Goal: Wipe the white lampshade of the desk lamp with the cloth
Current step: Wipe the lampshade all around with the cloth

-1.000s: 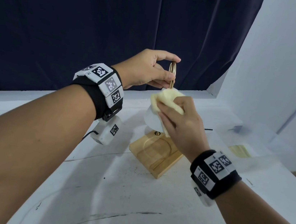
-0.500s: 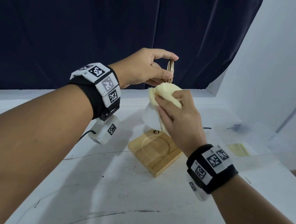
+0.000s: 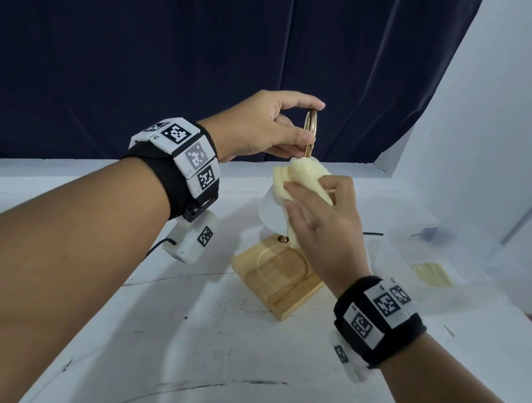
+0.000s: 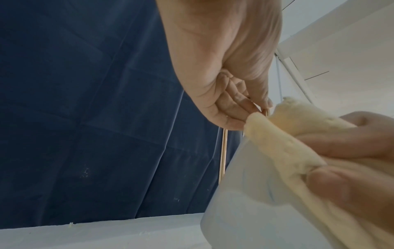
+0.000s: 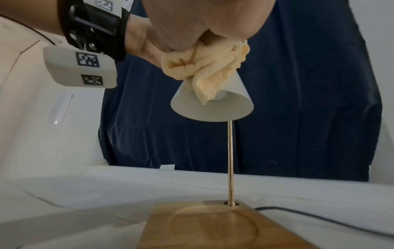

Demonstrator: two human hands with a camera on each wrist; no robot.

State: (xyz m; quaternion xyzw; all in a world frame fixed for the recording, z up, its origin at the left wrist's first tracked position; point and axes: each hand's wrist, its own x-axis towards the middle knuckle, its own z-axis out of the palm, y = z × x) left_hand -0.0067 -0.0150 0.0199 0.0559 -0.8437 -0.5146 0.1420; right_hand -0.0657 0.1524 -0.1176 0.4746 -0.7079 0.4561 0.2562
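Observation:
A small desk lamp stands on the white table: a white cone lampshade [image 3: 271, 214] [image 5: 213, 109] [image 4: 241, 210], a thin brass stem [image 5: 230, 160], a square wooden base [image 3: 278, 279] [image 5: 213, 225] and a brass ring [image 3: 310, 129] on top. My left hand [image 3: 267, 127] [image 4: 224, 67] pinches that ring between thumb and fingers. My right hand [image 3: 319, 222] grips a bunched pale yellow cloth [image 3: 301, 179] [image 5: 204, 67] [image 4: 283, 139] and presses it on the upper part of the shade. A loose end of the cloth hangs over the shade's front.
A dark blue curtain [image 3: 211, 42] hangs behind the table. White walls close the right side. A clear plastic bag [image 3: 436, 257] lies on the table right of the lamp, and a black cable [image 5: 319, 219] runs from the base to the right.
My right hand has moved the cloth up the shade toward its top, close under the ring. The left hand keeps its pinch on the ring.

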